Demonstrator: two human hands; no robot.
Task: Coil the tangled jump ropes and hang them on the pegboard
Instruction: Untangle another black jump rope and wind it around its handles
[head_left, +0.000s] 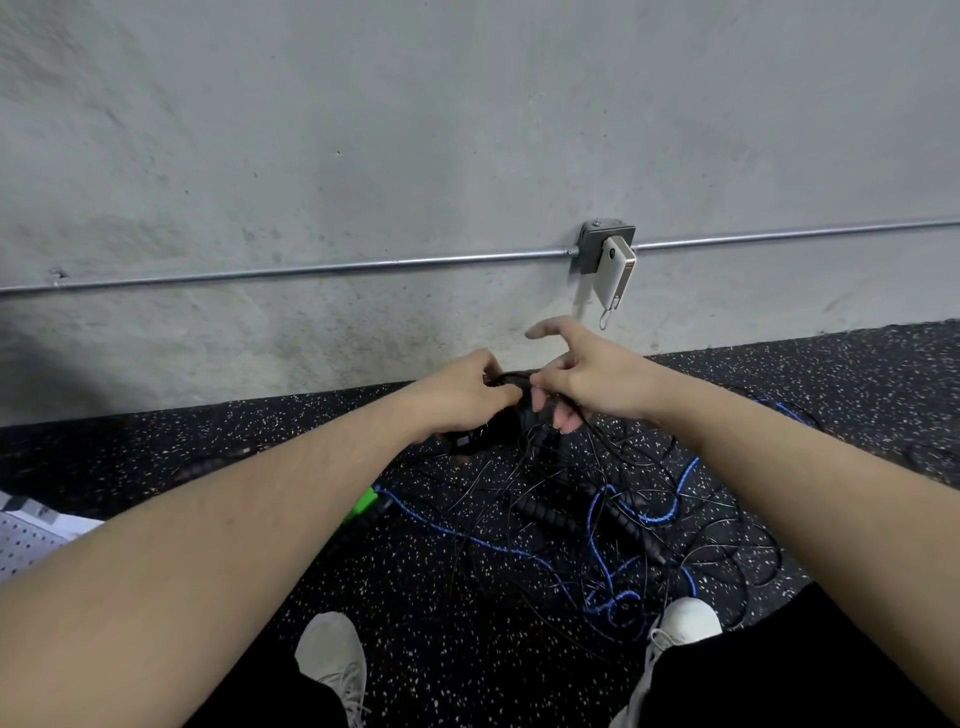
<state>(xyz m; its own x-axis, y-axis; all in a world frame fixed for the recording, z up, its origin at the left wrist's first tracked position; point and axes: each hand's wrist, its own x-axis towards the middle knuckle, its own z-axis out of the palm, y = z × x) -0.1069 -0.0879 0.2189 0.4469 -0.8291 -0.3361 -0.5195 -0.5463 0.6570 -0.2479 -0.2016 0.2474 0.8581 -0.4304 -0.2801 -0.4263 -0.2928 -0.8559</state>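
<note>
I have both arms stretched out over the tangle of jump ropes (587, 525) that lies spread on the black speckled floor (857, 395), just in front of my two pale shoes (332, 654). My left hand (462, 395) is curled round a bunch of black rope handles and cord (498, 426), lifted above the tangle, with my fingers wrapped over the top of the bundle. My right hand (587, 374) touches the same bundle from the other side: its thumb and lower fingers pinch the thin black cord where it loops over the handles, while the index finger sticks out straight toward the wall. Thin black cords run down from my hands into the tangle. In that heap a blue rope (602, 519) snakes through the black cords, and thick black ribbed handles (550, 512) lie across the middle of it. A bright green handle (363, 504) shows at the left edge of the tangle, partly hidden behind my left forearm. Farther left of the tangle, at the edge of view, a white pegboard (26, 540) lies flat on the floor. Beyond the tangle rises a grey concrete wall (363, 156) with a metal conduit (311, 270) running along it, and a junction box (605, 247) with a white device plugged into it.
</note>
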